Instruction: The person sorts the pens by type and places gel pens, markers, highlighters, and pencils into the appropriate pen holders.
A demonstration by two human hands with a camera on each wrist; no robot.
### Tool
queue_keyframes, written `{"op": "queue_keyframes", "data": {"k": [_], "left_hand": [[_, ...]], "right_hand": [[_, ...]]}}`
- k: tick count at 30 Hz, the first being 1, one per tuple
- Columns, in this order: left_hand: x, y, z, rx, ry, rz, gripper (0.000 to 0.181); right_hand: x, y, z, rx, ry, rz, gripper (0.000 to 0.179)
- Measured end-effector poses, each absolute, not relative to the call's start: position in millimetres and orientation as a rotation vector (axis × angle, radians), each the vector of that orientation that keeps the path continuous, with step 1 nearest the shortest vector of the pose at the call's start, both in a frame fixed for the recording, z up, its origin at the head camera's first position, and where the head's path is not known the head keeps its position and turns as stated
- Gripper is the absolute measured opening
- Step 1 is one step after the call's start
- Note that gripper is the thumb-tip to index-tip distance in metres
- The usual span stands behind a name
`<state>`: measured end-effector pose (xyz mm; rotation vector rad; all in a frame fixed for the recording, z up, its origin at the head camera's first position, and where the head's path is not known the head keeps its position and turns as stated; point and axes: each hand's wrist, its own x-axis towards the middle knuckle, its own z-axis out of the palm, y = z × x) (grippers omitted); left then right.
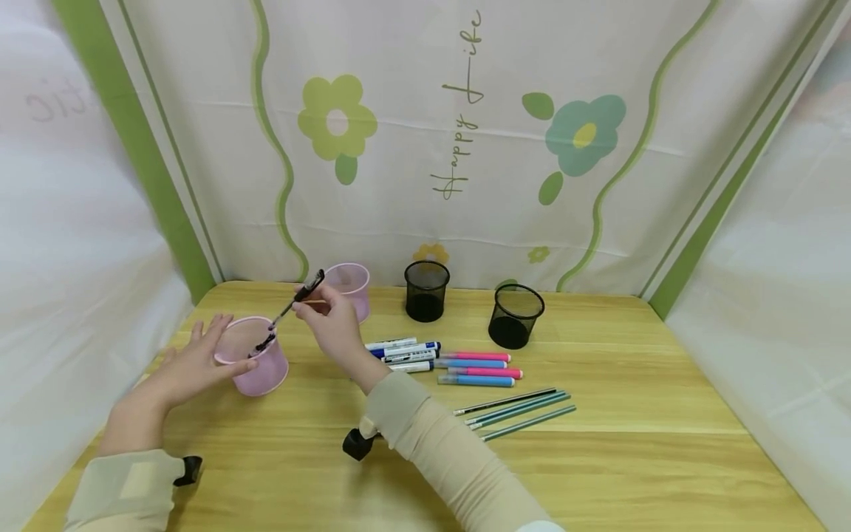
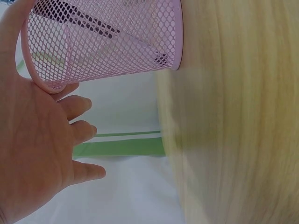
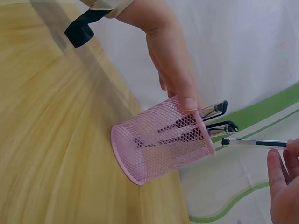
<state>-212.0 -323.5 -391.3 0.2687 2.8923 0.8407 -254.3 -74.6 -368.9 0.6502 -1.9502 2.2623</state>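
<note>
My left hand (image 1: 182,369) grips the rim of a pink mesh pen cup (image 1: 266,373) at the table's left, thumb on the near side and the other fingers spread. Two black-capped pens (image 3: 219,129) stand leaning inside that cup, their clipped ends above the rim in the right wrist view. Between thumb and fingertips, my right hand (image 1: 337,329) pinches a clear-barrelled black pen (image 1: 307,288). It is tilted, its lower end right by the cup's mouth. In the left wrist view, the cup's base (image 2: 176,32) meets the wooden table.
Behind my right hand stands another pink mesh cup (image 1: 359,304). Two black mesh cups (image 1: 425,307) (image 1: 510,332) are farther right. White markers (image 1: 408,356), pink and blue felt-tips (image 1: 482,380) and several pencils (image 1: 528,423) lie mid-table. Fabric walls (image 1: 412,222) enclose the table.
</note>
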Motion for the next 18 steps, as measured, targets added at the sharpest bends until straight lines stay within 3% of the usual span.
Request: {"op": "queue_keyframes", "data": {"k": [18], "left_hand": [[-210.0,-324.4,-391.7,0.276,2.911,0.827,0.108]], "right_hand": [[-252.8,-76.0,-372.0,0.578,-2.432,1.965,0.024]]}}
